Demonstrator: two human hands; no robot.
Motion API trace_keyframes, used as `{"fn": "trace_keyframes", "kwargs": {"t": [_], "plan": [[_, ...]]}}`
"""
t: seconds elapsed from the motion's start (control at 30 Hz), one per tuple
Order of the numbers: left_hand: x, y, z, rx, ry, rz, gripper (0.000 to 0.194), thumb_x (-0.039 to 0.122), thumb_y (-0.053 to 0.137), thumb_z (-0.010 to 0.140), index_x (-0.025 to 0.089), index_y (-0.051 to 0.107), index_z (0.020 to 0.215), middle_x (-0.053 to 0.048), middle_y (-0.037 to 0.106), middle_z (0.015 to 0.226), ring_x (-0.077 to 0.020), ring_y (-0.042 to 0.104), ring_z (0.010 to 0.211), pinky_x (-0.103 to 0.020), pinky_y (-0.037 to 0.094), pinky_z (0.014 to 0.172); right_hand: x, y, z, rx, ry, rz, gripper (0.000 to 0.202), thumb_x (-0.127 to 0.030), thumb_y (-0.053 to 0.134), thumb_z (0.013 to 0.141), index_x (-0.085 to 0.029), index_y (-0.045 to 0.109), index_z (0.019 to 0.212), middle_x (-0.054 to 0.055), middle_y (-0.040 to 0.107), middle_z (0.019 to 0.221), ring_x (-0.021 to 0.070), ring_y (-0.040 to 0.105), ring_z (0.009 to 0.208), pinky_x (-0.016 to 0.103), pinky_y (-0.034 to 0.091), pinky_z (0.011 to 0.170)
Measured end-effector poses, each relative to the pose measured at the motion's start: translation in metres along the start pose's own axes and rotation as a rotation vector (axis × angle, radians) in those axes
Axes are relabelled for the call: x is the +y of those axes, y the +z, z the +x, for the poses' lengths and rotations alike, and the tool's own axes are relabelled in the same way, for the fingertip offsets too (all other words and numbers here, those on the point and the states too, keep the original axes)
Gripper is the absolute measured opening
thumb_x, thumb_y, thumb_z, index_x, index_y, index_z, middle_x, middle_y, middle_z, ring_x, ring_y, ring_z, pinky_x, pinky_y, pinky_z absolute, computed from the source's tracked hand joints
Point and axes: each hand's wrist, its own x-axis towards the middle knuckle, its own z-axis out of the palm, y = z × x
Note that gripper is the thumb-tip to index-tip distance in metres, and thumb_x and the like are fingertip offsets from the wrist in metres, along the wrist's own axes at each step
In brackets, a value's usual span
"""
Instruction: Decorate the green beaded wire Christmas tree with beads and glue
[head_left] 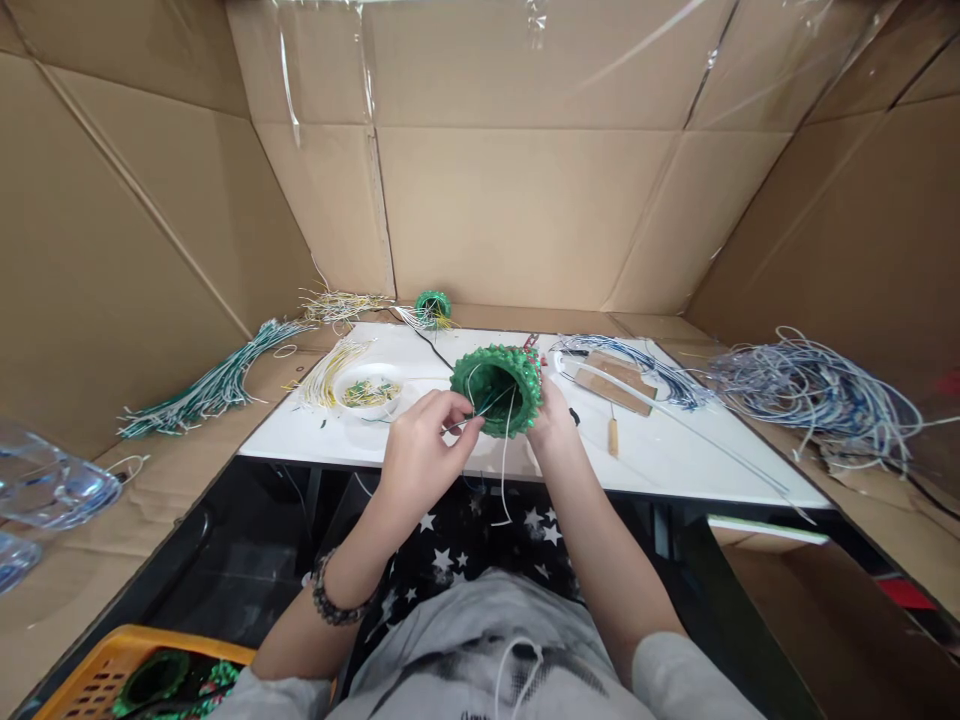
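A green hollow piece with a bumpy rim (534,400) is held up over the table's front edge, its dark opening turned toward me. My right hand (549,408) grips it from the right side, most of the fingers hidden behind it. At the left of the opening, my left hand (442,430) pinches a thin wire between thumb and fingers. Thin wires cross the opening, and a white wire (504,490) hangs down from it in front of my lap.
On the white table (360,445) stand a white bowl (397,397) of small yellow-green pieces, blue-white wires (667,375), a cardboard piece (616,385) and a wooden-handled tool (613,437). Another green piece (433,305) sits at the back. Green-white wires (217,385) lie left; an orange basket (90,665) is lower left.
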Motion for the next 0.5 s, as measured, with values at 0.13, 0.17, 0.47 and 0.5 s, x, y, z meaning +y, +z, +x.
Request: {"fn": "trace_keyframes", "kwargs": {"t": [0.13, 0.17, 0.47, 0.5], "plan": [[-0.002, 0.001, -0.001, -0.041, 0.013, 0.007, 0.007, 0.017, 0.060, 0.089, 0.021, 0.062, 0.083, 0.000, 0.066, 0.078, -0.0139, 0.062, 0.072, -0.024, 0.046, 0.068, -0.004, 0.001, 0.001, 0.033, 0.021, 0.055, 0.026, -0.037, 0.061, 0.083, -0.025, 0.050, 0.062, -0.002, 0.058, 0.053, 0.0233, 0.070, 0.080, 0.044, 0.063, 0.081], [-0.002, 0.000, -0.001, -0.049, 0.009, 0.009, 0.009, 0.017, 0.058, 0.090, 0.021, 0.062, 0.083, 0.000, 0.067, 0.078, -0.0139, 0.062, 0.072, -0.024, 0.045, 0.068, -0.005, 0.002, 0.001, 0.043, 0.026, 0.069, 0.028, -0.036, 0.062, 0.083, -0.025, 0.048, 0.061, -0.003, 0.056, 0.051, 0.0226, 0.070, 0.079, 0.043, 0.063, 0.082], [-0.006, -0.010, 0.003, -0.048, -0.038, -0.100, 0.011, 0.023, 0.057, 0.093, 0.021, 0.065, 0.086, -0.001, 0.071, 0.085, -0.0137, 0.064, 0.073, -0.023, 0.048, 0.068, -0.011, 0.008, -0.003, 0.064, 0.112, 0.154, 0.025, -0.033, 0.063, 0.085, -0.023, 0.055, 0.063, -0.001, 0.063, 0.057, 0.0229, 0.071, 0.077, 0.044, 0.063, 0.082], [-0.006, -0.011, 0.003, -0.040, -0.041, -0.109, 0.011, 0.023, 0.058, 0.093, 0.021, 0.066, 0.086, -0.001, 0.072, 0.084, -0.0136, 0.064, 0.072, -0.024, 0.048, 0.068, -0.011, 0.008, -0.003, 0.066, 0.119, 0.164, 0.024, -0.031, 0.061, 0.086, -0.023, 0.056, 0.064, -0.001, 0.064, 0.057, 0.0227, 0.071, 0.076, 0.044, 0.063, 0.082]]}}
